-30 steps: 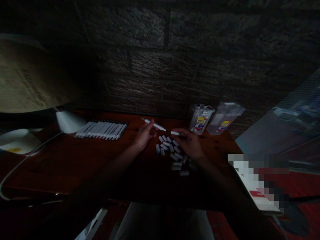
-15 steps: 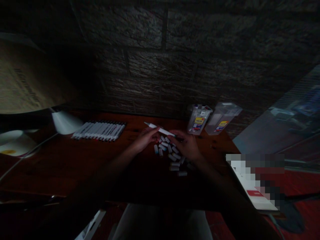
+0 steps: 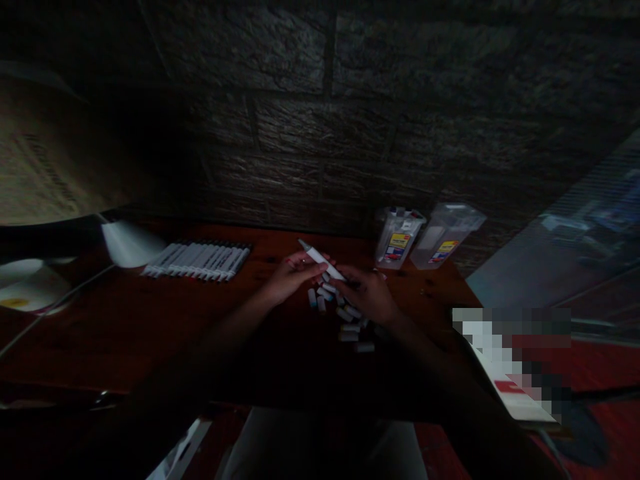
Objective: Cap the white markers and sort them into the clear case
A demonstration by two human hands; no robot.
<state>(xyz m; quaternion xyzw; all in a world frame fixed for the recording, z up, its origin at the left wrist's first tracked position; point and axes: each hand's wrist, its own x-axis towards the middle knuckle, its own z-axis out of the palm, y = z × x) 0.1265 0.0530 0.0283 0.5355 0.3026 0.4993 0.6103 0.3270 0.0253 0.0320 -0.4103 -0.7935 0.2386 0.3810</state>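
Above scattered caps (image 3: 344, 314), your left hand (image 3: 291, 279) clamps its grip on a white marker (image 3: 316, 255). Your right hand (image 3: 373, 291) is at its lower end; whether that grip is closed, I cannot tell.

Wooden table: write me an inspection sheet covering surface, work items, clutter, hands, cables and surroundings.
Surface: wooden table, dimly lit.
Work items: white marker, tilted, off the table; scattered caps near the hands; row of white markers to the left.
Clutter: clear plastic containers at back right.
Hands: left hand grips the marker; right hand at its lower end, grip partly hidden.
Cables: pale cable, far left.
Surroundings: stone-block wall behind; pixelated patch at right unreadable.
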